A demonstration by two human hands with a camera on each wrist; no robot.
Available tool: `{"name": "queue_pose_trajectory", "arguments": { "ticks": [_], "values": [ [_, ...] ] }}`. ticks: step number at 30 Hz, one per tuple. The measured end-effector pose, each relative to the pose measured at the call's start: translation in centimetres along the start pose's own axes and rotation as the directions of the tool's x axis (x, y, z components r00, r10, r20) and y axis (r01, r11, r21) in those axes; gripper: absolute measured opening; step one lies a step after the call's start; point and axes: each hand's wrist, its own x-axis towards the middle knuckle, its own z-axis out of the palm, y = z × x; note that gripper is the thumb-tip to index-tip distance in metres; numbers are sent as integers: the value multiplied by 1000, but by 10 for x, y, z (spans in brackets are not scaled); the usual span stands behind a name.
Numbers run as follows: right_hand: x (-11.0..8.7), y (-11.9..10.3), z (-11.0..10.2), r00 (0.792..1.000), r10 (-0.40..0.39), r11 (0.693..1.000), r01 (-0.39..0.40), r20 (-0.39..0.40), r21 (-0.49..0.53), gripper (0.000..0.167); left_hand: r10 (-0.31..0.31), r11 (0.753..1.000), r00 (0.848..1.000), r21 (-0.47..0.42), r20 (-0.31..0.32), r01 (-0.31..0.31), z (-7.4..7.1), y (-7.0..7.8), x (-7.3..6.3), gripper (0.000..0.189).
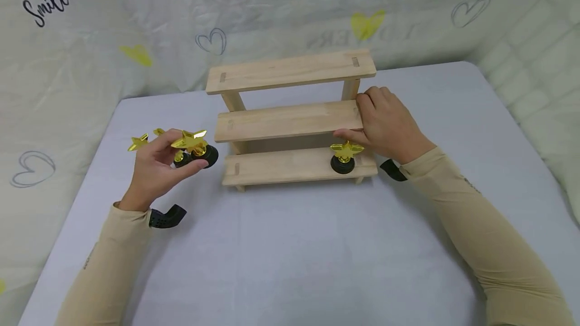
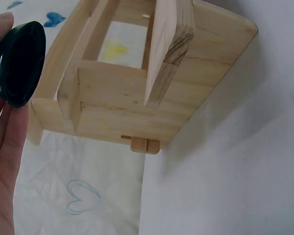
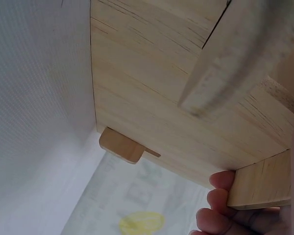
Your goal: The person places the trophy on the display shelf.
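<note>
A three-step wooden shelf (image 1: 290, 119) stands mid-table. My left hand (image 1: 188, 152), left of the shelf, pinches a gold star trophy (image 1: 195, 141) by its black round base. That base (image 2: 17, 63) fills the left wrist view's upper left, against my fingers (image 2: 5, 147), with the shelf's end (image 2: 137, 98) beyond. My right hand (image 1: 358, 117) grips the right end of the middle step, its thumb just above a second star trophy (image 1: 344, 157) standing on the lowest step. In the right wrist view my fingertips (image 3: 220, 200) curl against the wood (image 3: 152, 83).
More gold star trophies (image 1: 138, 142) lie on the table behind my left hand. A pale lavender cloth (image 1: 290, 255) covers the table. A sheet printed with hearts (image 1: 367, 24) hangs behind and to both sides.
</note>
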Motion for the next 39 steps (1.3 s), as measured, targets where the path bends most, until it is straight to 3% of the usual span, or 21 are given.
{"name": "queue_pose_trajectory", "arguments": {
  "ticks": [3, 9, 19, 25, 32, 39],
  "values": [
    [0, 0, 1, 1000, 0, 1000, 0, 5, -4, 106, -1, 1000, 1000, 17, 23, 1, 6, -1, 2, 54],
    [-1, 0, 2, 1000, 9, 1000, -9, 7, 9, 105, 16, 999, 997, -40, 71, -13, 21, -1, 4, 56],
    [2, -1, 2, 1000, 16, 1000, -16, 10, 2, 107, 63, 993, 989, -108, 133, -49, 38, -15, 4, 61],
    [0, -1, 3, 1000, 14, 1000, -14, 14, 14, 103, 35, 996, 986, -85, 162, -22, 45, -22, 1, 59],
    [2, -2, 2, 1000, 11, 1000, -11, 3, 8, 105, -43, 999, 979, 2, 199, 43, 48, -28, -3, 55],
    [1, -2, 1, 999, 16, 1000, -15, 33, -4, 108, -81, 996, 975, 49, 205, 73, 54, -36, -6, 55]
  ]
}}
